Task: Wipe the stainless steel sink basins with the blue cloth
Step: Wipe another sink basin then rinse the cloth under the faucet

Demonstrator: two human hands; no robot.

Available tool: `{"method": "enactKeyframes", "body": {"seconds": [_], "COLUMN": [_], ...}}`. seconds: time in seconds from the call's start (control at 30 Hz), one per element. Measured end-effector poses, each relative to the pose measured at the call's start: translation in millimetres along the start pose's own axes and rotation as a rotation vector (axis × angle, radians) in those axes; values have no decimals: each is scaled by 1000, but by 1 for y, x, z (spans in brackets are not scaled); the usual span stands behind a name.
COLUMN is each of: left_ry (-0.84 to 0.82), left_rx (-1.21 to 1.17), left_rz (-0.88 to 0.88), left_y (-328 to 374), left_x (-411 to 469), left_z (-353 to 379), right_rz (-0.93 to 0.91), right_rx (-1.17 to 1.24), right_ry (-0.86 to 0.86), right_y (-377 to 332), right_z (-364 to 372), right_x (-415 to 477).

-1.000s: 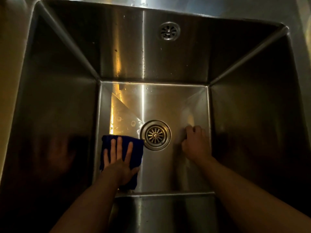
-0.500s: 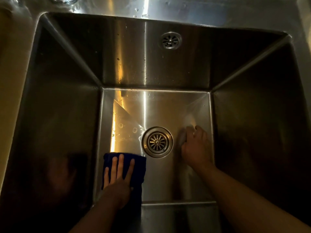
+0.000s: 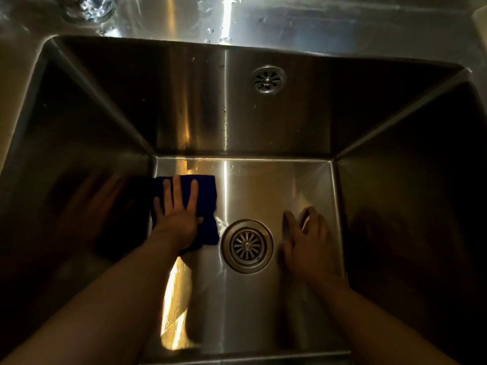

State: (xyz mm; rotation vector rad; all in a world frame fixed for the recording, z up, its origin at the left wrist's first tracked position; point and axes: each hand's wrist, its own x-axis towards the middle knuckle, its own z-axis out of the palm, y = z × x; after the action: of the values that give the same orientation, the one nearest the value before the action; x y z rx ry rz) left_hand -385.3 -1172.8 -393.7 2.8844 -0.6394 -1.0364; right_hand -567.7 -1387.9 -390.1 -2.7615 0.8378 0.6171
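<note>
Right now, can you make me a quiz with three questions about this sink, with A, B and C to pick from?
1. Where is the blue cloth?
A) on the basin floor, left of the big drain
B) up on the rim
C) hanging on the back wall

2. How many round drain grates show inside the basin?
A) one
B) two
C) four

3. What is the left hand doing?
A) making an empty fist
B) lifted out of the sink
C) pressing flat on the cloth, fingers straight

Answers:
1 A, the cloth lies on the floor beside the big drain.
2 B, there is the big drain in the floor and a small overflow grate in the back wall.
3 C, its straight fingers are spread over the cloth.
</note>
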Motion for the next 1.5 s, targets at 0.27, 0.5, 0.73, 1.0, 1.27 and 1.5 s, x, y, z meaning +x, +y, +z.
{"method": "enactKeyframes", "body": {"seconds": [0.27,0.5,0.73,1.0,1.27,1.5], "left_ry": [200,159,22,151,349,316], "left_rx": [-26,69,160,13,-30,6], "left_rz": [14,18,22,-78,-47,-19], "left_y": [-7,-3,7,11,-1,16], "left_x": [2,-19,-76,-30,48,40], "left_z": [-5,9,53,22,-26,-22], "right_rz": [-28,-65,-57,-74,-90,-86], "right_rx": [45,-32,-41,-8,-24,-7], "right_ry": [-235,-258,-286,-284,-241,-235], "right_y": [16,21,19,22,25,21], "right_z": [-5,-8,-13,-13,-9,-11], "right_x": [8,11,11,11,12,10]}}
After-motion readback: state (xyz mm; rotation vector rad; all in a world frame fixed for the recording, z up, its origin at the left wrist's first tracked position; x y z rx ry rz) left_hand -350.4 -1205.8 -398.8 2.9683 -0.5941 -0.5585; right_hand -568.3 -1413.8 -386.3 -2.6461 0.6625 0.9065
